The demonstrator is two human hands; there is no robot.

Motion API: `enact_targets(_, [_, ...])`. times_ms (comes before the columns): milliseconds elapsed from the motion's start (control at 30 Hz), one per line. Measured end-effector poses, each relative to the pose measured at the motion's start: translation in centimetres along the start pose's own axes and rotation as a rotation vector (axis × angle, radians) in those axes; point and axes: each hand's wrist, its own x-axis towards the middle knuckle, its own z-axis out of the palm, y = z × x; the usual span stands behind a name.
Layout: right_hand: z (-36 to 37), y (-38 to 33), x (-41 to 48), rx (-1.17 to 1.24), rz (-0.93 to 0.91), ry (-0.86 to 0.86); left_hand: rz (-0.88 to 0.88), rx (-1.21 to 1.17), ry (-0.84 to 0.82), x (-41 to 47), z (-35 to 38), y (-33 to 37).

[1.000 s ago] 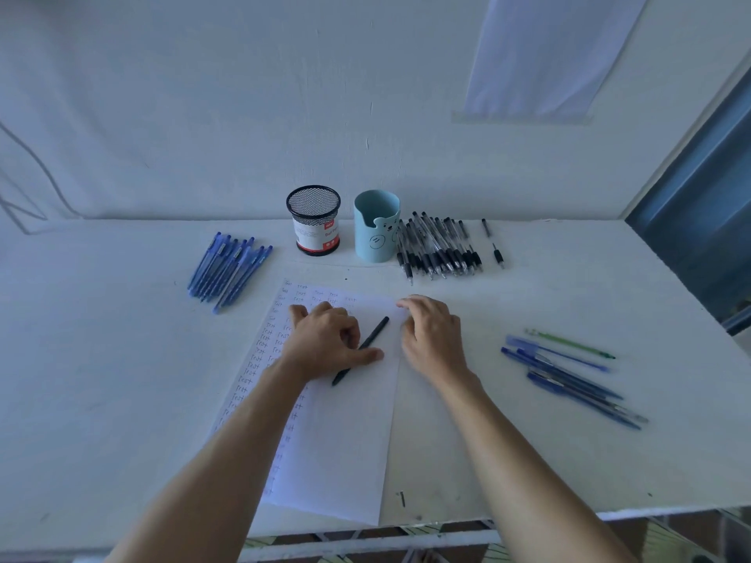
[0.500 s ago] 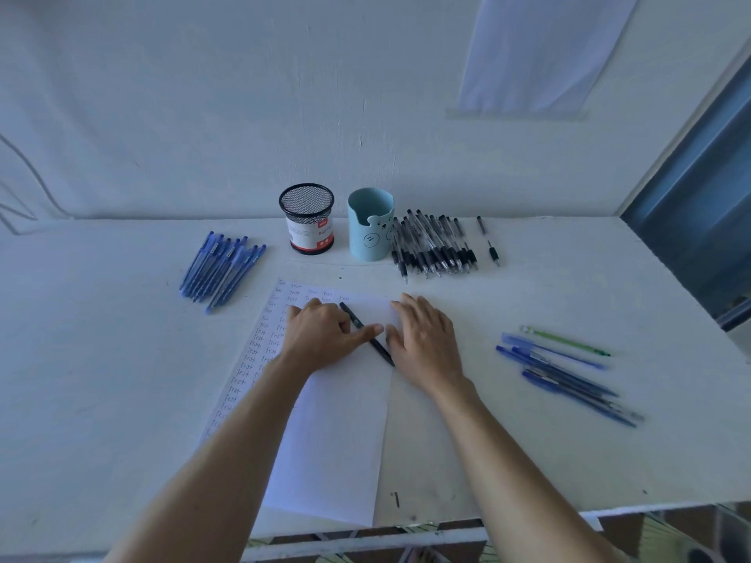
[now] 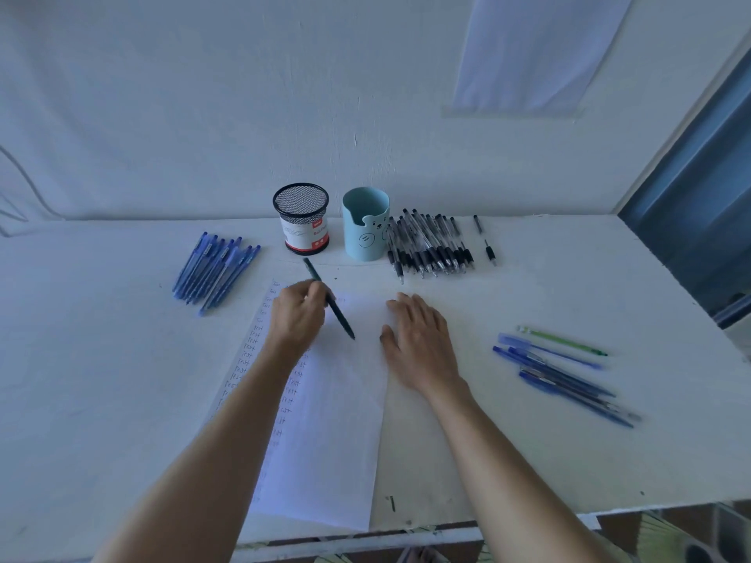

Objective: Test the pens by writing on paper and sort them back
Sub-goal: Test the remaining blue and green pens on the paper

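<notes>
Closest to me, at the bottom of the frame, the table's (image 3: 101,379) near edge runs across, and both my bare forearms reach up from it. Between them lies the sheet of paper (image 3: 325,440), slightly askew, with columns of small handwritten words down its left side.

Further up the sheet, my left hand (image 3: 298,319) is curled round a black pen (image 3: 341,319), pinching the barrel between thumb and fingers. The pen slants, its tip pointing down and right over the blank middle of the paper and its back end rising toward the cups. I cannot tell whether the tip touches the sheet. My right hand (image 3: 422,347) lies flat just right of centre, fingers straight and loosely together, resting at the paper's right edge.

At middle right sits a loose pile of blue pens (image 3: 561,375) with a green pen (image 3: 563,341) along its far side. At middle left, a neater row of blue pens (image 3: 215,270) lies side by side.

Beyond the paper, near the wall, stand two holders: a black mesh cup (image 3: 302,221) with a red-and-white label and, just right of it, a teal cup (image 3: 365,225) with a bear face. A bunch of black pens (image 3: 430,247) lies against the teal cup's right side, with two short pen pieces (image 3: 489,251) a little further right.
</notes>
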Motion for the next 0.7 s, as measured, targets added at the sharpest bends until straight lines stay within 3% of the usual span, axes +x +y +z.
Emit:
enact_targets(100, [-0.1,-0.3,0.1,0.019,0.033,-0.043,0.004,-0.279,0.041,0.8,-0.8,-0.4])
enact_targets(300, [0.0,-0.2,0.2,-0.046,0.02,-0.045,0.052,-0.47,0.041,1.9,-1.2,-1.1])
enact_targets(533, [0.3,-0.1,0.4,-0.063,0.021,-0.03,0.055,-0.513,-0.007,2.4,-0.3,-0.9])
enact_targets(700, [0.5,0.0,0.5,-0.093,0.017,-0.006,0.084,-0.23,0.023,2.8,0.1,-0.7])
